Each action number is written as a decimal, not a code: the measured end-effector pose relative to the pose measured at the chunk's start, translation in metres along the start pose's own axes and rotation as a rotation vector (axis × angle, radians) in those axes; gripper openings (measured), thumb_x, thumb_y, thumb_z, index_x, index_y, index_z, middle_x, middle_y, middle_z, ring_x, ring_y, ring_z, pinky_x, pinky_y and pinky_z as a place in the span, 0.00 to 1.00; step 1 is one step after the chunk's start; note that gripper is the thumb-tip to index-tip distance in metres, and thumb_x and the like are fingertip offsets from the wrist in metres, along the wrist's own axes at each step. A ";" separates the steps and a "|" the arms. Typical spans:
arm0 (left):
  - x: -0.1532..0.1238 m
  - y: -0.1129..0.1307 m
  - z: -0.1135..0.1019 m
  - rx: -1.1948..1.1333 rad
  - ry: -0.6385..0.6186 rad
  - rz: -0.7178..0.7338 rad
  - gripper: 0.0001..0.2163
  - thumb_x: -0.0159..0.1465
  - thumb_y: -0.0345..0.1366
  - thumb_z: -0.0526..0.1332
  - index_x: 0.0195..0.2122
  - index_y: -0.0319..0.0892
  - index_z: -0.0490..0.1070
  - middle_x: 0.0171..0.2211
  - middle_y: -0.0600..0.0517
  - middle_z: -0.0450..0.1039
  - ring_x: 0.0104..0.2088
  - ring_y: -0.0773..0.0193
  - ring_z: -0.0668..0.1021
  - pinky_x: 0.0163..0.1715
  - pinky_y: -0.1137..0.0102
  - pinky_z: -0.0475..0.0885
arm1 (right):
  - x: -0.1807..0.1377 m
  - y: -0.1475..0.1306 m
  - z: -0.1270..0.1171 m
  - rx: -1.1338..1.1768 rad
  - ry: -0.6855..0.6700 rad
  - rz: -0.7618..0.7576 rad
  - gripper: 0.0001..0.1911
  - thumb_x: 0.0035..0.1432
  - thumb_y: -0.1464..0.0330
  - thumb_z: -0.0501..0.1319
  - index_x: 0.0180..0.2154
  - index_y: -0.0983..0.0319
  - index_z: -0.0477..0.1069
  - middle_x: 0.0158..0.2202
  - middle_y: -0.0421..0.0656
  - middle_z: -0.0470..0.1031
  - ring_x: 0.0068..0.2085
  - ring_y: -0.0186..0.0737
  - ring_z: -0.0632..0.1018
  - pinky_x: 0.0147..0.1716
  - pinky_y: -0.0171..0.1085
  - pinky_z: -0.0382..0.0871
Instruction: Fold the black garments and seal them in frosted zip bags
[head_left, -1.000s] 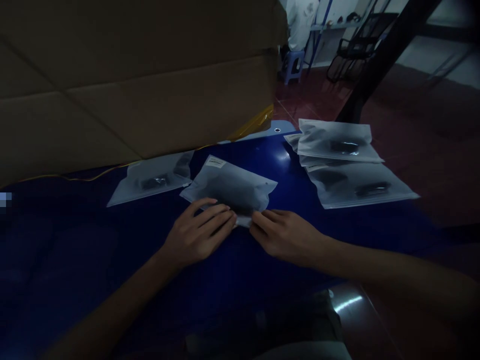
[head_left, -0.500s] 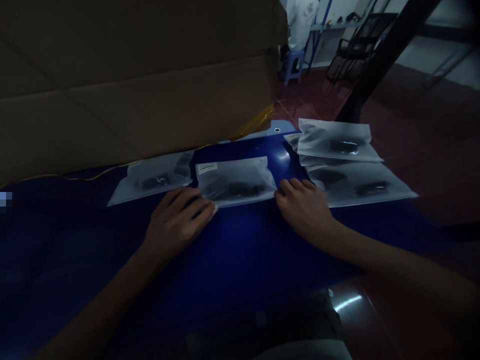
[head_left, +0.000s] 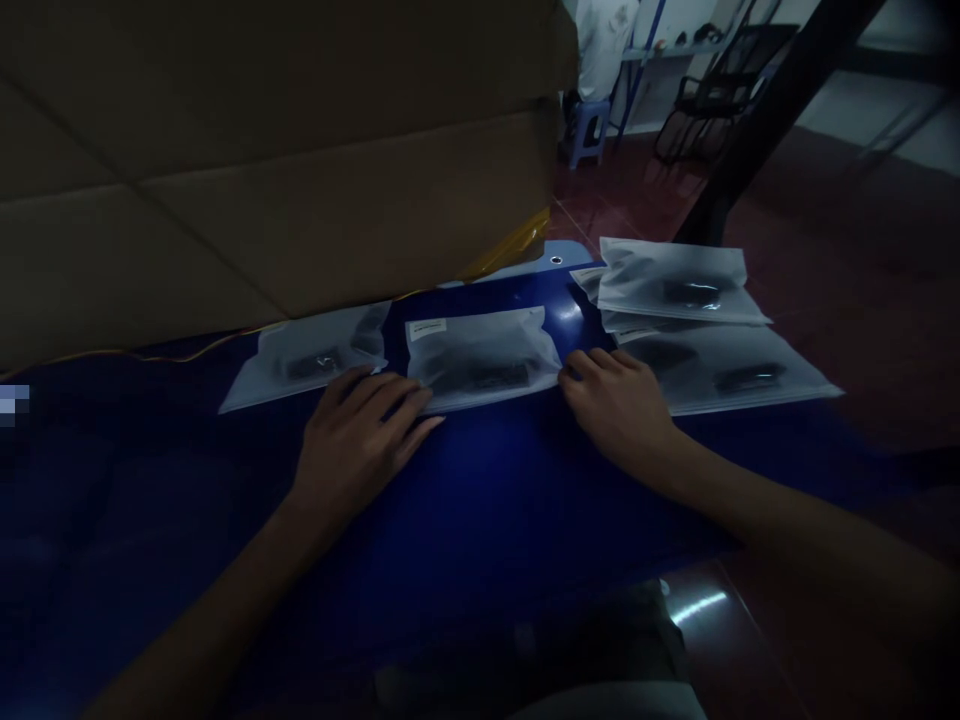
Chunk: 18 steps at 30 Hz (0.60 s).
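Note:
A frosted zip bag (head_left: pixel 480 345) with a white label at its upper left lies in front of me on the blue table, a dark item showing faintly inside. At its left front corner is my left hand (head_left: pixel 361 425), fingers stretched out and thumb apart from them. My right hand (head_left: pixel 619 405) has its fingers curled closed at the bag's right front corner; the exact grip is partly hidden. Just beyond my left hand lies another frosted bag (head_left: pixel 307 350) with a dark item. Against my right hand's far side is a lower frosted bag (head_left: pixel 739 350).
More frosted bags, including an upper one (head_left: pixel 671 275), overlap at the right. A large cardboard box (head_left: pixel 337 220) stands along the back left, with a thin yellow wire (head_left: pixel 180 358) at its foot. Behind are a dark post (head_left: pixel 772 130), a chair (head_left: pixel 720 100) and a person on a stool (head_left: pixel 589 130).
The middle bag has shifted slightly right and away from me. My left thumb has come apart from its fingers at the corner. My right hand has moved slightly right with the bag.

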<state>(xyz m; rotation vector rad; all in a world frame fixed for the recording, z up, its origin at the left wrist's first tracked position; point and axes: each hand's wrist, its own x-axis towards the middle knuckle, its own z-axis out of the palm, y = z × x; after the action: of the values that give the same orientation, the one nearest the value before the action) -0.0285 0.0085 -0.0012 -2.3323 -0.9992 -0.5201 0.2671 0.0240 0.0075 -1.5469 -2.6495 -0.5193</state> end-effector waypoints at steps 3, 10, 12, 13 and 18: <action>-0.002 -0.001 0.006 -0.077 0.048 0.005 0.05 0.72 0.30 0.64 0.47 0.43 0.78 0.43 0.50 0.84 0.41 0.58 0.85 0.53 0.55 0.76 | -0.002 0.002 0.004 0.007 0.049 -0.021 0.13 0.60 0.83 0.60 0.31 0.65 0.80 0.35 0.48 0.81 0.35 0.43 0.77 0.38 0.42 0.64; -0.003 0.005 0.006 -0.152 0.115 -0.023 0.04 0.71 0.28 0.65 0.44 0.43 0.77 0.38 0.52 0.85 0.35 0.61 0.86 0.48 0.55 0.78 | -0.006 -0.002 0.004 0.064 0.305 -0.178 0.15 0.65 0.77 0.61 0.52 0.69 0.77 0.48 0.54 0.81 0.44 0.50 0.78 0.44 0.48 0.71; 0.000 0.008 0.003 -0.214 0.137 -0.053 0.04 0.70 0.27 0.66 0.43 0.42 0.77 0.38 0.52 0.85 0.35 0.62 0.86 0.46 0.57 0.79 | -0.008 -0.012 0.001 0.187 0.470 -0.424 0.16 0.68 0.76 0.61 0.56 0.69 0.75 0.50 0.52 0.81 0.48 0.48 0.79 0.46 0.46 0.74; 0.002 0.010 0.001 -0.251 0.140 -0.070 0.05 0.69 0.27 0.67 0.43 0.43 0.77 0.38 0.53 0.85 0.35 0.62 0.86 0.46 0.59 0.79 | -0.009 -0.019 0.000 0.247 0.538 -0.568 0.15 0.69 0.76 0.60 0.55 0.70 0.75 0.49 0.51 0.82 0.48 0.45 0.80 0.48 0.43 0.75; 0.007 0.015 -0.011 -0.381 0.185 -0.087 0.08 0.67 0.25 0.68 0.44 0.43 0.77 0.39 0.53 0.84 0.37 0.62 0.86 0.47 0.60 0.81 | -0.013 -0.042 0.003 0.286 0.604 -0.609 0.16 0.70 0.78 0.58 0.57 0.75 0.73 0.55 0.54 0.81 0.56 0.46 0.80 0.58 0.42 0.76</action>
<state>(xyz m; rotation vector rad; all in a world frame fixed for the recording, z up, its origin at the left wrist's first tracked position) -0.0143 -0.0032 0.0059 -2.5132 -0.9844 -1.0180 0.2386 -0.0044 -0.0090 -0.3903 -2.4938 -0.4871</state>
